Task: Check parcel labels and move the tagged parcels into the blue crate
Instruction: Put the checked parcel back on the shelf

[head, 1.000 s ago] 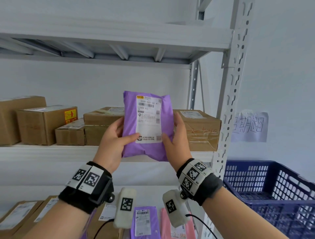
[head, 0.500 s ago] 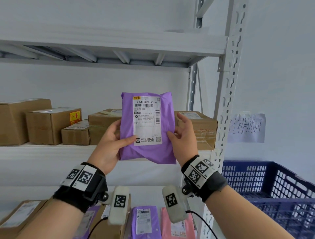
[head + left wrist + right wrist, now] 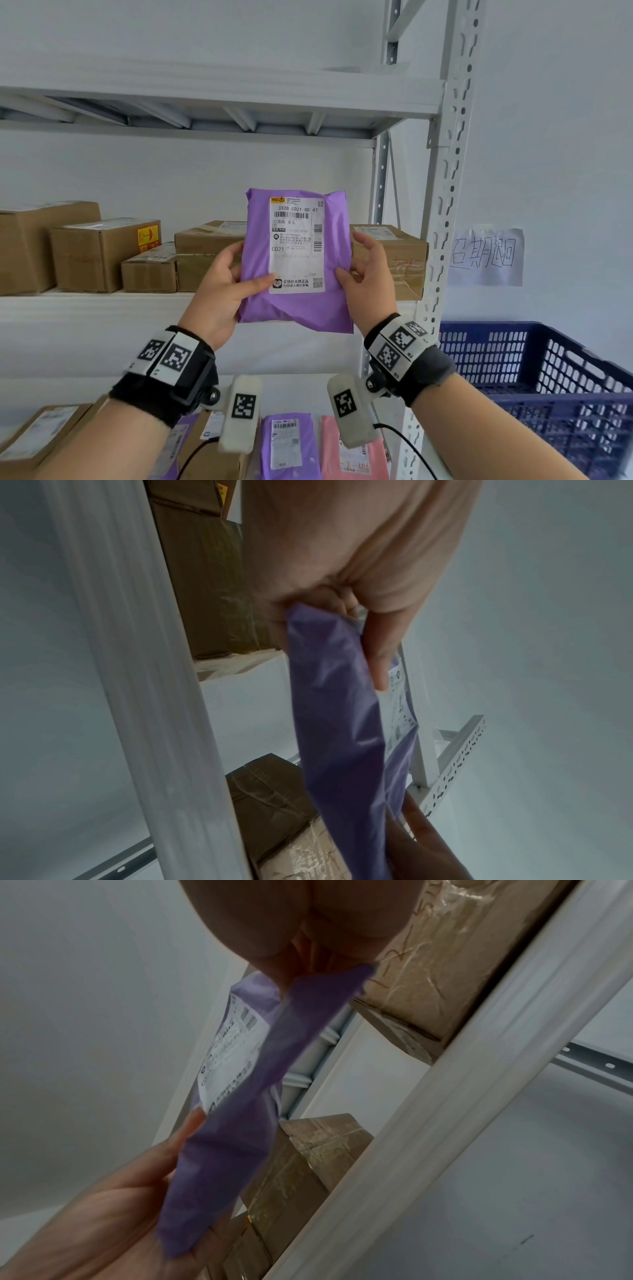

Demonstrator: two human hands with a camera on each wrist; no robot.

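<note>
White shelving (image 3: pixel 219 305), cardboard boxes (image 3: pixel 102 253); purple parcel (image 3: pixel 294 308) upright, label (image 3: pixel 296 245) forward, pinched by left hand (image 3: pixel 219 291) and right hand (image 3: pixel 370 274); blue crate (image 3: pixel 534 370) right.

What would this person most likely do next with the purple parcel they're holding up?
Probably carry it right and down toward the blue crate. Both hands, left hand and right hand, grip the purple parcel upright with its white label facing the person, code readable, so the check looks about done. Whether it counts as tagged can't be told.
</note>
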